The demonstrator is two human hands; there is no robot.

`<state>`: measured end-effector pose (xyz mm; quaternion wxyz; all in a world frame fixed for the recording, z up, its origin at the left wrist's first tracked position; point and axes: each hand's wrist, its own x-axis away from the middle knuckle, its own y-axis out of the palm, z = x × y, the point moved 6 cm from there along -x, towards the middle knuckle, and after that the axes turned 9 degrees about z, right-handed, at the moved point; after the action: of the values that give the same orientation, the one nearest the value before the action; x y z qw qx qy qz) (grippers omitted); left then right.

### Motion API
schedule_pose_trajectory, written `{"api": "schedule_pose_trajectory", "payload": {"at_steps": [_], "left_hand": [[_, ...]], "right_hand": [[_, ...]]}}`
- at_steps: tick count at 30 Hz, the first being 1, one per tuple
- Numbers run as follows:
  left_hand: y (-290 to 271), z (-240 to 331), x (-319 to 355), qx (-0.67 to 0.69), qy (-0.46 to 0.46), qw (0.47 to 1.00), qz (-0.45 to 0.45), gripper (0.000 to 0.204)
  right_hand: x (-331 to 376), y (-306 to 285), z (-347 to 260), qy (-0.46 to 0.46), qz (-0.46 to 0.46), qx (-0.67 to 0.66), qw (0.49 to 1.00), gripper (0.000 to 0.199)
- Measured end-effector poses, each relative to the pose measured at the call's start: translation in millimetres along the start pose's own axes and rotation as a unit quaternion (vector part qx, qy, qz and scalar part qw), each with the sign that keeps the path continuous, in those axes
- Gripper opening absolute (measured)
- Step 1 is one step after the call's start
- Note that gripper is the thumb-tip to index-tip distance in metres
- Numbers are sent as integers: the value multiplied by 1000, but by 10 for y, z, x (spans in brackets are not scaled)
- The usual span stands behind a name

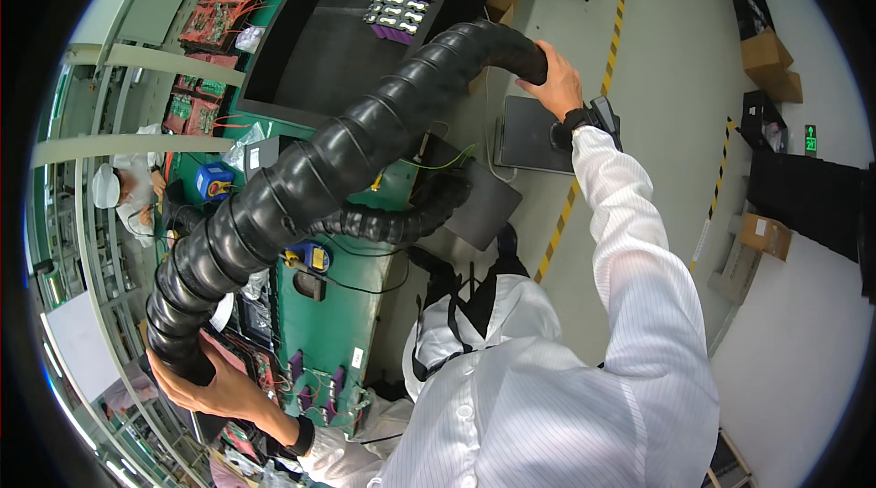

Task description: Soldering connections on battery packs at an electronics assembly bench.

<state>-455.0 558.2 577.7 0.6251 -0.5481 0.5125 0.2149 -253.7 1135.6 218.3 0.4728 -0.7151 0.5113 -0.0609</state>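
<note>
A thick black ribbed flexible hose (310, 178) arches across the view, raised above a green-topped workbench (356, 283). My left hand (214, 388) is closed around its lower left end. At the upper right, my right hand (558, 85) grips the other end, thumb and fingers wrapped over it. A second black ribbed hose (388, 225) runs beneath the first, over the bench edge. Below the raised hose, a blue soldering station (315, 257) sits on the bench, partly covered. Several purple battery cells (306, 383) with wires lie near my left wrist.
Beyond the hose is a black tray (342, 41) with rows of purple-sided cells (401, 0). Red-wired circuit boards (228, 9) and another blue station (214, 181) are at left. A co-worker (132, 196) sits across the bench. Dark flat boxes (529, 134) stand beside the aisle.
</note>
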Motion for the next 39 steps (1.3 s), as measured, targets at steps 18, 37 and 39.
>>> {"api": "schedule_pose_trajectory", "payload": {"at_steps": [18, 37, 39], "left_hand": [[382, 3343, 3881, 594, -259, 606, -462, 17], [1027, 5640, 8982, 363, -877, 203, -240, 31], [1280, 5773, 9118, 381, -854, 231, -269, 32]], "right_hand": [[1356, -1118, 1116, 18, -33, 1, 999, 61], [2224, 469, 3463, -192, -200, -70, 958, 52], [2070, 656, 3724, -117, -234, -42, 964, 88]]}}
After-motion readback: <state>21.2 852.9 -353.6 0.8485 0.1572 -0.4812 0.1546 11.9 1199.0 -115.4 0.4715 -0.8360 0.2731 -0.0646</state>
